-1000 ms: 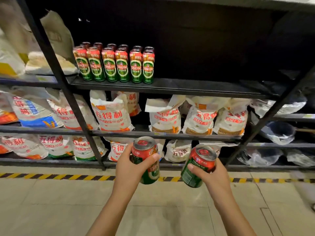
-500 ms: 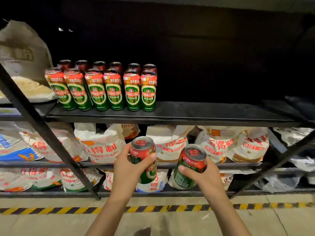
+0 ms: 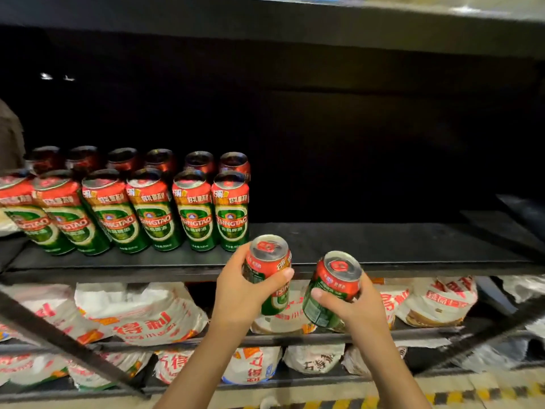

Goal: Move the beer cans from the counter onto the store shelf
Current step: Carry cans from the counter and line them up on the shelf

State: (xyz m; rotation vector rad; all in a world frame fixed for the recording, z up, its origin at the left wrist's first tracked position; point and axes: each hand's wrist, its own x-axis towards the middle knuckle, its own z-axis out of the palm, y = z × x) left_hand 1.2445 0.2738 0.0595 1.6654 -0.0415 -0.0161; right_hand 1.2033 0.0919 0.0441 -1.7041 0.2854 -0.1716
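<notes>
- Nearest the camera, two bare forearms reach up from the bottom edge toward the shelving.
- The left hand (image 3: 239,293) grips a short beer can (image 3: 269,270); its fingers are curled round the far side of the can and the thumb (image 3: 280,276) is pressed across the red and green label.
- That can is nearly upright, its silver top level with the front edge of the black shelf (image 3: 383,246), and it is in the air, not standing on the shelf.
- The right hand (image 3: 354,308) grips a second short can (image 3: 333,287), fingers wrapped round its right side and the thumb lying across the green lower part.
- This second can tilts to the right and sits a little lower than the first, in front of the shelf edge and just beside the other can without touching it.
- Below the hands, two lower shelves hold white bags (image 3: 153,314) printed with red characters.
- A yellow and black striped line (image 3: 442,398) runs along the floor at the bottom right.
- Further back, on the left half of the black shelf, tall red and green cans (image 3: 230,214) stand upright in two rows, one behind the other.
- The right half of that shelf is bare dark board, with darkness behind.
</notes>
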